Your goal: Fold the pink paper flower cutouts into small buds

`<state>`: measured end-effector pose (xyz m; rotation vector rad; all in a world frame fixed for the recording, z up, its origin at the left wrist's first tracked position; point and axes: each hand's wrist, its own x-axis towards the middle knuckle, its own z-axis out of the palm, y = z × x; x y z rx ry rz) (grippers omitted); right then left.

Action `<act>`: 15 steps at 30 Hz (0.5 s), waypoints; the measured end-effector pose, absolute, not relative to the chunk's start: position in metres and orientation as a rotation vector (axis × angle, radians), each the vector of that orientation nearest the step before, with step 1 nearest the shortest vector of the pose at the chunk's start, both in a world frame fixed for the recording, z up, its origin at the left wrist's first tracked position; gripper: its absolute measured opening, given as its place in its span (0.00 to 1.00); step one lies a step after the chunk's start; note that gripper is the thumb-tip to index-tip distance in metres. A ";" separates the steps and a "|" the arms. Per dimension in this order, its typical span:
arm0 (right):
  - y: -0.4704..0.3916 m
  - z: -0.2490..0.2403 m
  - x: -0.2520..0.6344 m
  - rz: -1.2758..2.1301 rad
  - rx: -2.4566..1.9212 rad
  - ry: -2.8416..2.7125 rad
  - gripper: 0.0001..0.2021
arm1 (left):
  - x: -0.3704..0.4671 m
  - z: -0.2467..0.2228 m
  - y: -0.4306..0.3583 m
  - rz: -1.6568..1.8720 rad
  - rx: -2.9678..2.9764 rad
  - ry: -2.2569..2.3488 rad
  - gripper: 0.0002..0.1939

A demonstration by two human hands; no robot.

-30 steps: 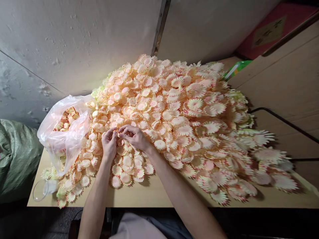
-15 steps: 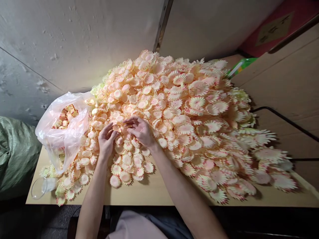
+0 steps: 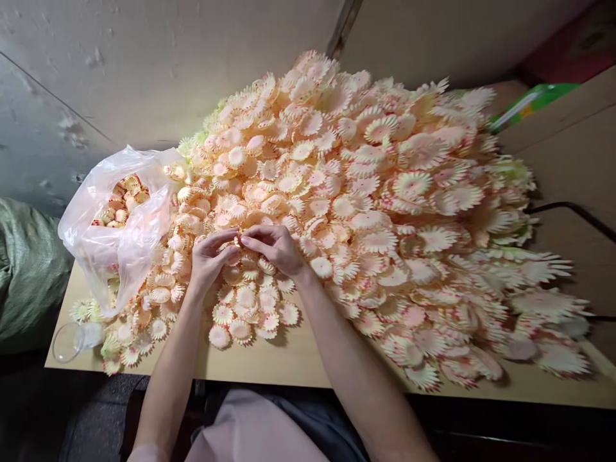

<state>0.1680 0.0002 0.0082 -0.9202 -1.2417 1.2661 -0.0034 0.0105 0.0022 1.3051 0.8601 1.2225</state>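
Note:
A broad heap of pale pink and cream flower pieces, notched discs with reddish edge tips, is spread in front of me. Low over its near left part, my left hand curls with thumb and fingers closed round a small pale flower piece. My right hand meets it from the other side, thumb and forefinger pinched at the same piece. Fingers hide most of that piece, so its exact shape is unclear. Just below the hands, a smaller cluster of flower pieces lies on the wooden table.
An open translucent plastic bag with rolled-up flower pieces stands left. A clear cup lies near the table's left corner. A green sack is beside the table. Behind rises a wall; a black cable runs at right.
My hands have come closer together, and the right fingers have closed from spread to a pinch at the left fingertips. The camera view has shifted a little nearer the heap.

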 end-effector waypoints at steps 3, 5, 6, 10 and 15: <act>0.000 0.009 0.169 1.290 -0.917 -1.264 0.10 | -0.003 0.003 0.010 1.203 1.281 0.895 0.14; -0.001 0.010 0.169 1.294 -0.915 -1.276 0.10 | -0.002 0.004 0.009 1.197 1.262 0.897 0.14; -0.001 0.010 0.169 1.294 -0.918 -1.275 0.10 | -0.001 0.005 0.009 1.194 1.254 0.893 0.14; -0.001 0.008 0.170 1.308 -0.924 -1.262 0.11 | -0.002 0.004 0.009 1.189 1.247 0.882 0.14; 0.000 0.006 0.170 1.316 -0.931 -1.262 0.11 | -0.004 0.002 0.010 1.191 1.255 0.887 0.14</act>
